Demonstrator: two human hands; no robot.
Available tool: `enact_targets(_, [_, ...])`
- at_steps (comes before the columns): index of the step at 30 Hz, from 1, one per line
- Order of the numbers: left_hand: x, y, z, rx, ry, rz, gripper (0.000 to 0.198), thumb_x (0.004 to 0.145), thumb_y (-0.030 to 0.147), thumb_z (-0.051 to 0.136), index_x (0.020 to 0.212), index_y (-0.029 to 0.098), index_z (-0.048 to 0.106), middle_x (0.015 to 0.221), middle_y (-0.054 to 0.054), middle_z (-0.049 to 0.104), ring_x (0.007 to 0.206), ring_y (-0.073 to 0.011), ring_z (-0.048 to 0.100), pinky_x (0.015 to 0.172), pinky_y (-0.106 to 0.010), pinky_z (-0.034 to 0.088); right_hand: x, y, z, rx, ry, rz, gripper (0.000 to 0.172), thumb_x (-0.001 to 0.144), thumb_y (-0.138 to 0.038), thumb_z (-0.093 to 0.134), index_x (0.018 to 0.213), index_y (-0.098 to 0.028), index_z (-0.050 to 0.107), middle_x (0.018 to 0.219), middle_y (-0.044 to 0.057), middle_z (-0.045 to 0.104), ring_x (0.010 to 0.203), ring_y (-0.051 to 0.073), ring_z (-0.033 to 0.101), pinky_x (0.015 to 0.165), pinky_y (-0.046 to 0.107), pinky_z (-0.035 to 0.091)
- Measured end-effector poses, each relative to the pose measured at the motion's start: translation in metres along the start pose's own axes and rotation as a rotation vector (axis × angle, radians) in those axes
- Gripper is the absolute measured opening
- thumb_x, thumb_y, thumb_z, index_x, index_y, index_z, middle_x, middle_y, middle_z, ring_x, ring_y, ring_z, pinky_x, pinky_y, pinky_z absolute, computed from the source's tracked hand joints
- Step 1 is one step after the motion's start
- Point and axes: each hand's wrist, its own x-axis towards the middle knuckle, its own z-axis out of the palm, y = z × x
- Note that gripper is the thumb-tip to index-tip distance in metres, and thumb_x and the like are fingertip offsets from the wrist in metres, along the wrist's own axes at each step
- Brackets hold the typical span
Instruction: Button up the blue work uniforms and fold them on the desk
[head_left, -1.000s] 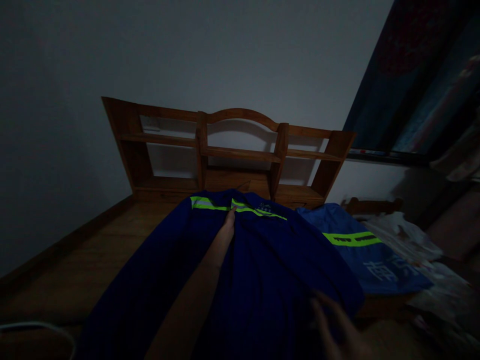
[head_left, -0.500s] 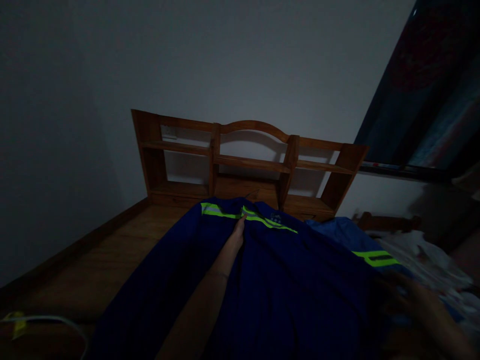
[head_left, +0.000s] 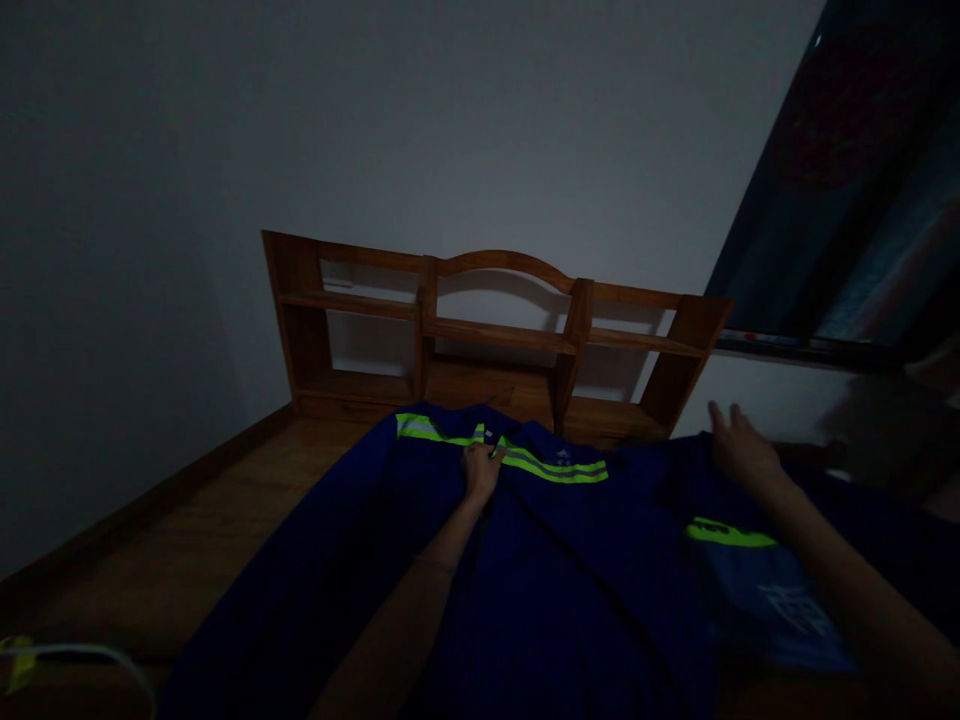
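Observation:
A dark blue work jacket (head_left: 570, 560) with yellow-green reflective stripes lies spread out, its collar toward the wooden shelf unit. My left hand (head_left: 481, 470) is closed on the jacket's front edge, just below the collar. My right hand (head_left: 742, 450) is over the jacket's shoulder and sleeve on the right, fingers raised and apart; I see nothing held in it. Under my right forearm lies a lighter blue garment (head_left: 780, 600) with a yellow-green stripe and white lettering, partly covered by the jacket. A thin hanger hook (head_left: 510, 396) appears to show above the collar.
A wooden shelf headboard (head_left: 499, 328) stands against the pale wall behind the jacket. Bare wooden boards (head_left: 247, 490) stretch along the left. A pale cable (head_left: 82, 650) with a yellow tag curves at the lower left. A dark curtained window (head_left: 840, 200) is at the upper right.
My right hand has moved up and inward from the lower right, and the jacket's right side now spreads farther over the things there. My left hand stays near the collar, slightly lower.

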Motion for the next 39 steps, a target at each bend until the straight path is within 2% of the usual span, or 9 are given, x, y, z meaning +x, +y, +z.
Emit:
enact_targets(4, [0.009,0.003,-0.002,0.203,-0.143,0.01,0.026,0.064,0.042,0.071,0.061,0.017,0.062,0.075,-0.008,0.064,0.094,-0.0269,0.058,0.074,-0.029,0.043,-0.075,-0.088,0.044,-0.108,-0.27,-0.394,0.05,0.087,-0.023,0.043,0.137,-0.018,0.037,0.128,0.016,0.051,0.102,0.026,0.058,0.082,0.036,0.044])
enact_targets(7, [0.023,0.006,-0.013,0.272,-0.266,0.016,0.032,0.063,0.044,0.072,0.072,0.014,0.066,0.074,-0.006,0.065,0.082,-0.0224,0.061,0.068,-0.027,0.046,-0.124,-0.157,0.085,-0.011,-0.522,-0.495,0.031,0.09,-0.026,0.039,0.113,-0.019,0.057,0.103,0.009,0.064,0.092,0.02,0.06,0.079,0.028,0.043])
enact_targets(10, [0.033,0.003,-0.04,0.279,-0.283,0.055,0.035,0.073,0.042,0.063,0.094,0.014,0.065,0.09,-0.006,0.067,0.081,-0.0177,0.062,0.064,-0.024,0.048,-0.151,-0.191,0.132,0.016,-0.644,-0.449,0.027,0.087,-0.025,0.041,0.102,-0.017,0.063,0.1,0.01,0.062,0.097,0.02,0.057,0.084,0.028,0.041])
enact_targets(15, [0.03,-0.009,-0.078,0.362,-0.214,0.167,0.018,0.08,0.023,0.055,0.093,0.015,0.065,0.097,-0.007,0.065,0.084,-0.0155,0.061,0.076,-0.027,0.048,-0.147,-0.183,0.193,0.019,-0.518,-0.271,0.049,0.083,-0.032,0.049,0.131,-0.023,0.046,0.129,0.013,0.046,0.114,0.029,0.043,0.094,0.042,0.033])
enact_targets(21, [0.029,-0.009,-0.083,0.582,-0.013,0.242,0.021,0.077,0.015,0.054,0.094,0.019,0.066,0.102,-0.007,0.063,0.104,-0.0224,0.053,0.097,-0.04,0.035,-0.12,-0.162,0.224,0.146,-0.487,-0.208,0.083,0.077,-0.039,0.056,0.145,-0.033,0.008,0.144,0.013,0.028,0.126,0.037,0.031,0.093,0.055,0.029])
enact_targets(24, [0.038,-0.016,-0.09,0.584,-0.017,0.194,0.03,0.078,0.01,0.049,0.104,0.016,0.063,0.106,-0.01,0.063,0.101,-0.0218,0.056,0.094,-0.039,0.039,-0.112,-0.154,0.231,0.278,-0.454,-0.261,0.082,0.078,-0.034,0.053,0.145,-0.032,0.007,0.14,0.01,0.035,0.125,0.032,0.036,0.094,0.051,0.033])
enact_targets(29, [0.047,-0.031,-0.09,0.495,-0.265,0.147,0.036,0.077,0.009,0.05,0.108,0.018,0.063,0.1,-0.005,0.069,0.091,-0.0173,0.063,0.083,-0.03,0.048,-0.112,-0.151,0.23,0.426,-0.306,-0.323,0.078,0.075,-0.019,0.049,0.144,-0.025,0.013,0.137,0.009,0.039,0.125,0.024,0.039,0.1,0.042,0.035])
enact_targets(34, [0.036,-0.031,-0.082,0.702,-0.323,0.331,0.045,0.077,0.011,0.048,0.121,0.016,0.055,0.124,-0.009,0.058,0.117,-0.0215,0.049,0.103,-0.036,0.034,-0.121,-0.16,0.222,0.415,-0.238,-0.304,0.057,0.076,-0.015,0.045,0.131,-0.016,0.031,0.122,0.012,0.051,0.111,0.024,0.051,0.091,0.038,0.043])
enact_targets(39, [0.035,-0.029,-0.086,0.844,-0.374,0.306,0.045,0.083,0.023,0.045,0.128,0.022,0.049,0.133,-0.005,0.05,0.121,-0.0211,0.044,0.104,-0.038,0.031,-0.127,-0.168,0.22,0.442,-0.269,-0.341,0.031,0.074,-0.015,0.048,0.105,-0.017,0.046,0.111,0.012,0.053,0.104,0.024,0.053,0.086,0.036,0.045])
